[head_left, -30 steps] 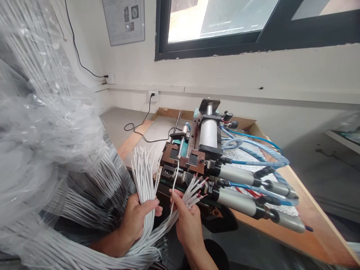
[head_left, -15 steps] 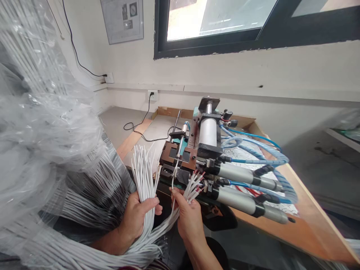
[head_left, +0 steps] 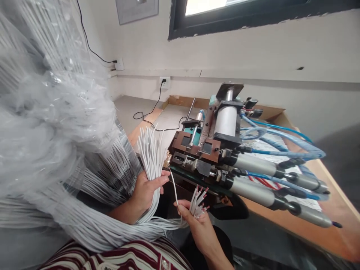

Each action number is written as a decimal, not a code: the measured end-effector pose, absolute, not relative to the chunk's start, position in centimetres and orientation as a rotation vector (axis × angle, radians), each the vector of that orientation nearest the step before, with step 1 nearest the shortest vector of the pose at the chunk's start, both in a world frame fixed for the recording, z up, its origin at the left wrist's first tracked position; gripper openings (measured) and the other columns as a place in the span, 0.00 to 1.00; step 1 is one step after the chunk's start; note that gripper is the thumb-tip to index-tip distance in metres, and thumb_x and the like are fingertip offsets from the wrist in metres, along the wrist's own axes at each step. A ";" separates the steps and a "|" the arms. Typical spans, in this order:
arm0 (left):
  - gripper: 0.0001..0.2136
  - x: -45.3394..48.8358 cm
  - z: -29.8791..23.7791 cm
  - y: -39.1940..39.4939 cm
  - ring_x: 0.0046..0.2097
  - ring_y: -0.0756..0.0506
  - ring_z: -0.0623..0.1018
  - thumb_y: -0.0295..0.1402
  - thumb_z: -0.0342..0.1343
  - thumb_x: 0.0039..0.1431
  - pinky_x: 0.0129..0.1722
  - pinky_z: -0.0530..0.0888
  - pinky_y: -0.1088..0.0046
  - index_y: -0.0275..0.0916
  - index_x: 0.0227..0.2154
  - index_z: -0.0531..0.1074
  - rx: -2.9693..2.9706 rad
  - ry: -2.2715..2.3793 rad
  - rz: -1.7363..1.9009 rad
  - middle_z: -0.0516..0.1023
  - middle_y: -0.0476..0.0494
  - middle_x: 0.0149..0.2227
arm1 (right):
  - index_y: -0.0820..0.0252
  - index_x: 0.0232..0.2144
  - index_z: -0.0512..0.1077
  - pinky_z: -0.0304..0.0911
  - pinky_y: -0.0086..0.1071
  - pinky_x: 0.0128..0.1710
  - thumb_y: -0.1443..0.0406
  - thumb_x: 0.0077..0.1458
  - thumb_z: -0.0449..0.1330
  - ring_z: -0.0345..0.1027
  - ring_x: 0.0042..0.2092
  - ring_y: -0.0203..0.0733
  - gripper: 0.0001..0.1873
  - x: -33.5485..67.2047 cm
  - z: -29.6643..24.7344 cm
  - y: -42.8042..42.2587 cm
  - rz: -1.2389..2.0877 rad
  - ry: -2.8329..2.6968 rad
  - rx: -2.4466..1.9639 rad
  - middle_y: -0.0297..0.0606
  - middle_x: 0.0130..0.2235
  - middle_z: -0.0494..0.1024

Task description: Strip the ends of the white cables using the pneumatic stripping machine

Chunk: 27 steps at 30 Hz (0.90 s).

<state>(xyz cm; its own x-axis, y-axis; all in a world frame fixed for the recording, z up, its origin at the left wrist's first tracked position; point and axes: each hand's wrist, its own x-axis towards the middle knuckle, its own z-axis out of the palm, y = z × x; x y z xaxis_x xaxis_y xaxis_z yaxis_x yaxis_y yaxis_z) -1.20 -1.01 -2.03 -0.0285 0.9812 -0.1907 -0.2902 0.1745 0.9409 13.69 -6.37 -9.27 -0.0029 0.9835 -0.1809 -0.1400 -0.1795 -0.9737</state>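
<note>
My left hand (head_left: 146, 191) is closed round a thick bundle of white cables (head_left: 152, 152), whose cut ends fan upward. In my right hand (head_left: 194, 221) is a smaller bunch of white cables (head_left: 198, 202) with reddish inner wires bared at the tips. One single cable (head_left: 174, 185) stands up apart from that bunch, pinched between my right thumb and forefinger. Just beyond both hands is a pneumatic machine (head_left: 227, 122) with brown clamp blocks (head_left: 208, 148) and silver cylinders (head_left: 253, 191). The single cable's tip is apart from the clamp blocks.
A large mass of white cables in clear plastic wrap (head_left: 70, 123) fills the left side. Blue air hoses (head_left: 295, 153) loop at the machine's right. The wooden workbench (head_left: 332, 221) has a low rim, and a black power cord (head_left: 152, 112) runs to a wall socket (head_left: 164, 82).
My right hand has drawn back toward me, and the single cable's end has come out of the machine's clamp area. The view has tilted down and shifted left.
</note>
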 end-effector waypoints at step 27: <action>0.05 -0.6 -2.2 -2.5 0.16 0.55 0.64 0.26 0.61 0.35 0.16 0.60 0.78 0.33 0.16 0.70 1.008 1.143 1.235 0.67 0.54 0.15 | 0.62 0.28 0.75 0.59 0.32 0.30 0.54 0.43 0.61 0.63 0.28 0.40 0.17 13.8 -10.4 -9.6 1.453 -1.138 -1.213 0.38 0.25 0.72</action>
